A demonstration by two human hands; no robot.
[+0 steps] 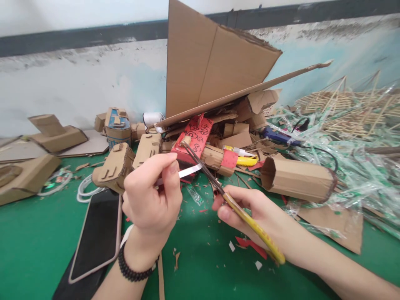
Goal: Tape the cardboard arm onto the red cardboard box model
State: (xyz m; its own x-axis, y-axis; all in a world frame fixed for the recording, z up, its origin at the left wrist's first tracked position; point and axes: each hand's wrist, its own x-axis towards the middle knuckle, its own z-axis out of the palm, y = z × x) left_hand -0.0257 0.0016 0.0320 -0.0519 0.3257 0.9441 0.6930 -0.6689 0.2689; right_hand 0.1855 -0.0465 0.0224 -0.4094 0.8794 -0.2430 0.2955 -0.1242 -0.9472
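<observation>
My left hand is closed, pinching a narrow white strip between thumb and fingers. My right hand is wrapped round yellow-handled tweezers. Their dark arms reach up and left past the strip's free end, which lies at or against them. Beyond the tips stands a red box with black line drawings, a small tan piece on top. Beside it lies a cardboard tube with a red band.
A phone lies left of my left wrist. Cardboard parts stand behind it. A hexagonal cardboard tube and clear plastic wrappers are at right. Large cardboard sheets lean against the wall.
</observation>
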